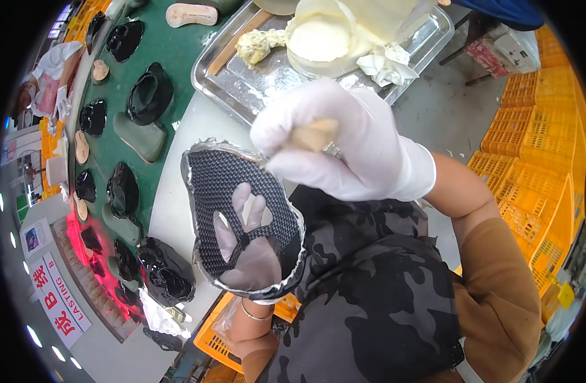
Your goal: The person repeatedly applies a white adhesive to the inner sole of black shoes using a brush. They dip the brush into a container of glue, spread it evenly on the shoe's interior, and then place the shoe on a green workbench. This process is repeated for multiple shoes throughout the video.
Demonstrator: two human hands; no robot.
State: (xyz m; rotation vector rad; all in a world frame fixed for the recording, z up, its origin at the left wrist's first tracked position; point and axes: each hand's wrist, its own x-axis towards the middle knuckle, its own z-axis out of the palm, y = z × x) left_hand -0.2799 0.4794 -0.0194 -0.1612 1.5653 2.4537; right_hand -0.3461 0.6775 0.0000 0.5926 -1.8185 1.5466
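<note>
Rim work on the mesh shoe upper (226, 182), I judge
Beside the worktop (178, 185), my left hand (253, 262) spreads behind the upper, bearing it; my right hand (360, 143) clenches a tan-handled tool (313, 135) near its rim, so next calls for light, even contact

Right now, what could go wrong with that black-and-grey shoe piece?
The shoe piece has a pale, crinkly edge that may be sticky. It looks close to the camouflage clothing, so it might smear it. The tan tool in the right hand could slip and mark the knit. The left hand shows through the openings, so a slip could mess up its glove too.
</note>
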